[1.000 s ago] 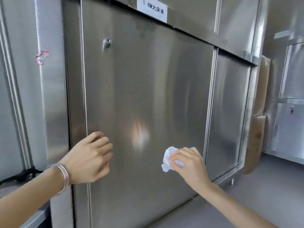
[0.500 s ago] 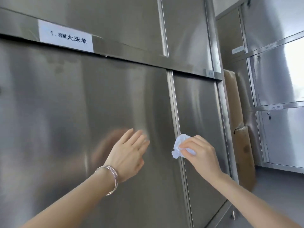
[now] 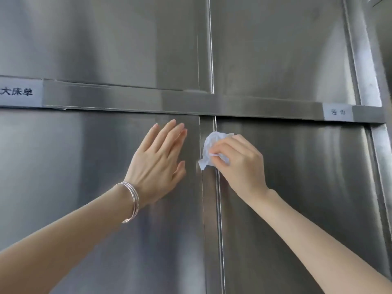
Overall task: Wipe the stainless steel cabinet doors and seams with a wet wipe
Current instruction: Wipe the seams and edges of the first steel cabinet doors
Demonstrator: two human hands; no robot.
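Wet wipe held on the cabinet seam, other hand flat on the door

Nearest, the left hand (image 3: 158,158), thin bangles (image 3: 132,201) on its wrist, lies flat on the lower left door (image 3: 63,166), its fingers (image 3: 167,134) straight, close together and holding nothing. Just beside it, the right hand (image 3: 239,164) curls its fingers (image 3: 224,149) round a crumpled white wet wipe (image 3: 210,145), which touches the vertical seam (image 3: 218,209) between that door and the lower right door (image 3: 307,187), just under the horizontal rail (image 3: 212,103). The rail carries a white label (image 3: 19,93) at the left edge and a smaller label (image 3: 338,112) towards the right
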